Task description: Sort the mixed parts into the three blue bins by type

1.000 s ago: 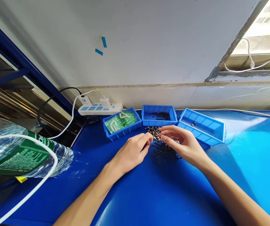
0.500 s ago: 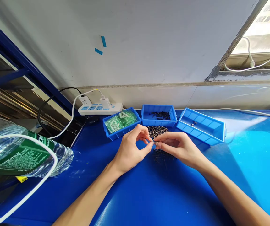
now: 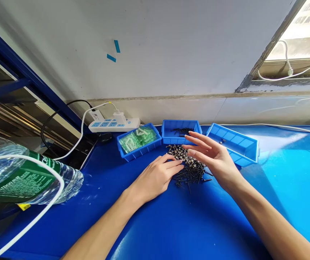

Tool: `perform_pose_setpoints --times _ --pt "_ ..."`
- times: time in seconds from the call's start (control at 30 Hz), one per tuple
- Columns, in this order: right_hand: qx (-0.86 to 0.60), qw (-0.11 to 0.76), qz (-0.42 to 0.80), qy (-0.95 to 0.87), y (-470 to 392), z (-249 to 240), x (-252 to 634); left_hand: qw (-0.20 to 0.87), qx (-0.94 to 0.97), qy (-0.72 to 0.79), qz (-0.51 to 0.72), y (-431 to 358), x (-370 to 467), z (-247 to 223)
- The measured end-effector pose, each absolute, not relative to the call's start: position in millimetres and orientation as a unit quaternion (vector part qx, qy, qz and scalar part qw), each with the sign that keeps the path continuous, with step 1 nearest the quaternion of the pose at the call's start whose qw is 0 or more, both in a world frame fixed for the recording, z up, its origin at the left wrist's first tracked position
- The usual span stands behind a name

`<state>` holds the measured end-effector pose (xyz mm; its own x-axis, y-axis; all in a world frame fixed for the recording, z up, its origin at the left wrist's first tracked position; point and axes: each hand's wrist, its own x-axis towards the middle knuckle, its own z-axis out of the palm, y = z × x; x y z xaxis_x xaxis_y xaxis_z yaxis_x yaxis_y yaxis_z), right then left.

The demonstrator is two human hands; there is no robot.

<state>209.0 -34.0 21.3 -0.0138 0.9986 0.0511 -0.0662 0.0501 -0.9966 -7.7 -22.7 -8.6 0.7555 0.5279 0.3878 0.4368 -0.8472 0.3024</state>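
Observation:
My left hand point(image 3: 156, 177) lies palm down at the left edge of a pile, its fingers stretched out and touching the small parts; its thumb is mostly hidden. Over the right side of the pile hovers my right hand point(image 3: 218, 160), fingers spread, with nothing seen between them. The pile mixes dark screws point(image 3: 188, 177) at the front with small brassy and silvery metal pieces point(image 3: 180, 151) behind. Just beyond stands a blue bin point(image 3: 168, 137) with some dark screws in it. Behind my right hand, another blue bin point(image 3: 244, 144) contains a few small metal pieces.
At the left, a third blue bin point(image 3: 138, 151) holds green packets point(image 3: 140, 139). A power strip point(image 3: 114, 125) with plugs sits by the wall. A large water bottle point(image 3: 30, 177) and a looping white cable point(image 3: 59, 184) occupy the left side of the blue table point(image 3: 160, 231).
My hands have come apart from the small piece they held together. The left has turned palm down onto the pile; the right has lifted and opened, moving right.

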Motion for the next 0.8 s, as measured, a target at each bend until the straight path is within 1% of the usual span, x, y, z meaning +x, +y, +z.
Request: perform_pose_setpoints --times 0.27,0.43,0.53,0.7,0.8 --pt "-0.497 0.517 0.488 -0.497 -36 20 212 0.069 0.929 0.253 0.261 -21 -11 -10" --pt "-0.494 0.506 0.494 -0.507 -35 21 214 0.086 0.929 0.257 0.251 -19 -13 -6" --pt "-0.492 0.501 0.496 -0.510 -34 20 215 0.127 0.920 0.289 0.234 -20 -13 -2" --pt "-0.500 0.503 0.498 -0.499 -34 22 212 0.252 0.865 0.366 0.234 -23 -12 5" --pt "-0.501 0.499 0.499 -0.501 -34 22 211 0.284 0.846 0.378 0.246 -23 -10 5"
